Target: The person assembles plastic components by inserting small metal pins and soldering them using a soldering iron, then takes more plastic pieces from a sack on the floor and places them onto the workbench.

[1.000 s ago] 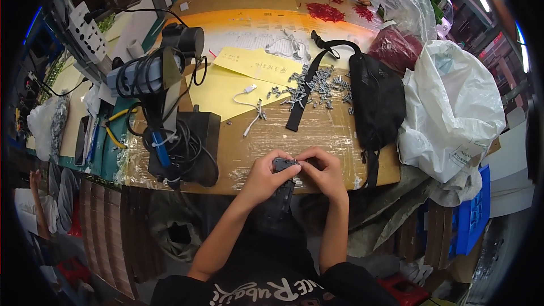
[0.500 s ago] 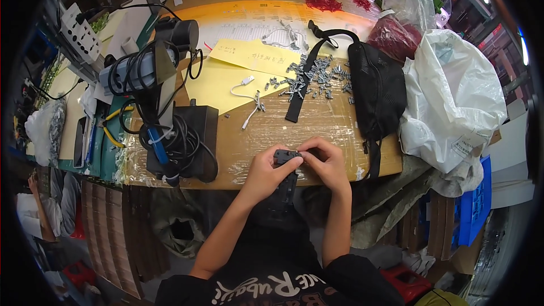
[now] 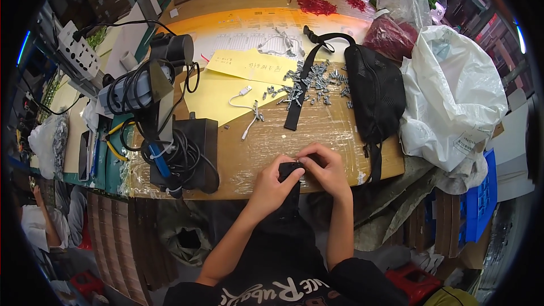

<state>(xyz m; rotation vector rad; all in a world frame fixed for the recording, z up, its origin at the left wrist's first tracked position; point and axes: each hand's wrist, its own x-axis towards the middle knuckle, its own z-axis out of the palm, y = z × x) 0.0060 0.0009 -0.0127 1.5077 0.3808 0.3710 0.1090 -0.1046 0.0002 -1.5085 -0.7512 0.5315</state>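
Note:
Near the table's front edge, my left hand (image 3: 270,187) is closed around a dark, block-shaped piece (image 3: 288,170), whose exact kind I cannot make out. My right hand (image 3: 328,174) meets it from the right, thumb and fingertips pinched together at its upper end. Whatever is between those fingertips is too small or too hidden to name. Beyond both hands, many small grey metal-looking parts (image 3: 323,82) lie scattered beside a black strap (image 3: 300,93). A short white USB cable (image 3: 242,102) lies on yellow paper (image 3: 198,99) to the left.
A black box with coiled cables (image 3: 192,141) and a grey device on a stand (image 3: 133,88) occupy the left. On the right are a black bag (image 3: 377,96) and a white plastic sack (image 3: 447,96). Across the table, two people work near red pieces (image 3: 317,5).
Both hands have come slightly lower in the picture, toward my body. The dark piece has tilted, and less of its upper face shows. The whole view has shifted a little.

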